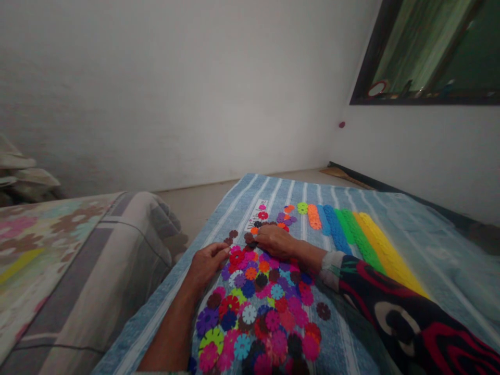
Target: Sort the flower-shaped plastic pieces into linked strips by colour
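Observation:
A heap of small flower-shaped plastic discs [258,312] in pink, purple, red, blue and brown lies on a blue striped towel [429,250]. My left hand [207,263] rests at the heap's left edge, fingers curled with their tips on dark discs. My right hand [275,240] lies palm down on the far end of the heap, fingers bent over a brown disc [249,238]. To the right, discs sit sorted in coloured rows: orange [313,216], blue [334,229], green [353,234] and yellow [385,250].
A patterned mattress or cushion [58,271] runs along the left. Bare floor [195,200] and a white wall lie behind the towel. A dark-framed window [425,52] is at the upper right. Folded cloth [19,172] sits at the far left.

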Demonstrator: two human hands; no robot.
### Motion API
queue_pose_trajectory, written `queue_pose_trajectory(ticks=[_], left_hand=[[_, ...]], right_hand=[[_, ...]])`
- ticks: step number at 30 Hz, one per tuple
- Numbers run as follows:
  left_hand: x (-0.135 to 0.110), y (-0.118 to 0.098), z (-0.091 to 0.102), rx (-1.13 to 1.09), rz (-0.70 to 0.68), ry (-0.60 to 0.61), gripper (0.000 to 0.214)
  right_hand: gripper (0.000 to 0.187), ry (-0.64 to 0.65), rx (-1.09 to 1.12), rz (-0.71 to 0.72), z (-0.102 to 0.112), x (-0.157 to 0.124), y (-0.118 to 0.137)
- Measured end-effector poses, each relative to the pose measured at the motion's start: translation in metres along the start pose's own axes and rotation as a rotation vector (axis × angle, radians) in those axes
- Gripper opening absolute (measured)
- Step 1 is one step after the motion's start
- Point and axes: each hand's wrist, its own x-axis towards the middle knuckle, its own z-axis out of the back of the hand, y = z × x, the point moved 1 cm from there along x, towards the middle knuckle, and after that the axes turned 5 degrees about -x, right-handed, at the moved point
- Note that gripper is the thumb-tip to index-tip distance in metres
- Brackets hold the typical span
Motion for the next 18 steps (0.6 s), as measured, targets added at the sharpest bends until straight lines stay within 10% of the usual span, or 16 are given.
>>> queue_pose_trajectory(ticks=[18], left_hand=[[0.007, 0.005, 0.003, 0.038, -0.028, 0.01, 0.042]], right_hand=[[0.031, 0.095, 0.002, -0.302, 0.031, -0.004, -0.002]])
